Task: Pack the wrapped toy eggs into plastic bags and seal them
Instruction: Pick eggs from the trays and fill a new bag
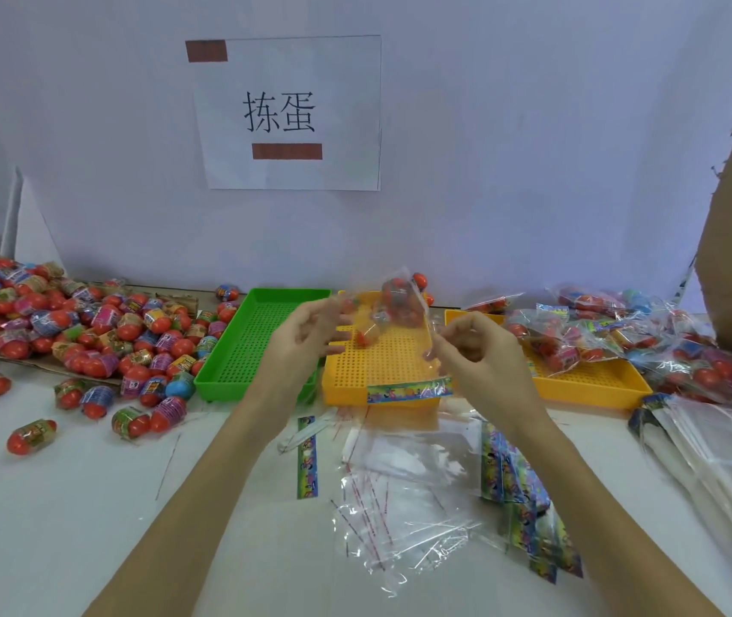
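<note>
A bag of eggs [393,305] hangs between both hands' grip.

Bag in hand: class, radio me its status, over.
Left hand and right hand both hold the clear bag, blurred, eggs inside. Above the yellow tray. Nothing in the way.

hands: left [311,325] raised, fingers loosely curled; right [473,345] raised, fingertips pinched; forearms extended forward
</note>
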Demonstrator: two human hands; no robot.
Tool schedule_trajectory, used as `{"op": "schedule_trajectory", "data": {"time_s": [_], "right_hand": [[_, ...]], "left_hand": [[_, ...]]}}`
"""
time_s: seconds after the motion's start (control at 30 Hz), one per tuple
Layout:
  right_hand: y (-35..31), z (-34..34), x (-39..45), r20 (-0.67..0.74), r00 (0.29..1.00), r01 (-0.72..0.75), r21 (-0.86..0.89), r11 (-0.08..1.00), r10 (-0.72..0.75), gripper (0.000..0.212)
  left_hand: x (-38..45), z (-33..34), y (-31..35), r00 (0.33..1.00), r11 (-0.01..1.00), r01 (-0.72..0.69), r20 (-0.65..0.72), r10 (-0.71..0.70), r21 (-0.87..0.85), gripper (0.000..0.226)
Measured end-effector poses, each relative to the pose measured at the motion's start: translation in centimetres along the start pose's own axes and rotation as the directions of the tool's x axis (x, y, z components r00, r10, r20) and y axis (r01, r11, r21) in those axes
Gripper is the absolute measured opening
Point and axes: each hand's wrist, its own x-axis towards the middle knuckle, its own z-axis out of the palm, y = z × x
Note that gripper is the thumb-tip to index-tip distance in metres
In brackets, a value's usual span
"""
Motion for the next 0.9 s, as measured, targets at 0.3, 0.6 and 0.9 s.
{"op": "schedule_trajectory", "data": {"time_s": [0.3,0.6,0.9], "right_hand": [[-0.6,0.8,-0.5,0.104,0.995,0.042,-0.355,0.934,-0.005,0.025],[-2.8,3.2,-1.9,0.288,0.956,-0.037,0.277,0.96,-0.047,0.039],[-1.5,1.0,-0.9,0.353,0.934,-0.177,0.319,0.931,0.057,0.039]], "left_hand": [[-1.2,1.3,0.1,0.989,0.991,-0.125,-0.074,0.128,0.05,0.011],[-2.3,2.5,0.7,0.771,0.664,-0.634,0.258,0.582,0.397,0.035],[-1.4,2.2,0.8,0.943,0.902,-0.281,-0.078,0.323,0.329,0.064]]}}
